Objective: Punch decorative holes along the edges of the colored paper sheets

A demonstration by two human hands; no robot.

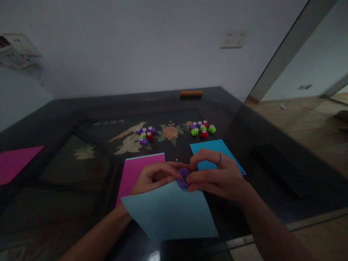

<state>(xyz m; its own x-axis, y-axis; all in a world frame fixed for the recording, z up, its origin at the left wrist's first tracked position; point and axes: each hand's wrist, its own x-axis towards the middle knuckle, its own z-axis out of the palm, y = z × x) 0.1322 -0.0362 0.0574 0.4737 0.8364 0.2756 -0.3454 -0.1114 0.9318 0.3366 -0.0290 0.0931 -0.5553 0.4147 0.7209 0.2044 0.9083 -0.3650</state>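
Observation:
Both hands meet over a small purple paper punch [183, 177] at the far edge of a light blue paper sheet [171, 214]. My left hand [156, 176] pinches the punch and the sheet's edge from the left. From the right, my right hand [214, 175], with a ring on one finger, presses on the punch. The sheet lies tilted near the table's front edge, partly over a pink sheet [136, 172]. A darker blue sheet [214, 152] lies just behind my right hand.
Two clusters of small punches stand farther back: purple, green and red ones at the left [145, 135] and at the right [202, 128]. Another pink sheet [15, 161] lies at the far left. An orange block [191, 93] sits at the dark glass table's [67, 181] back edge.

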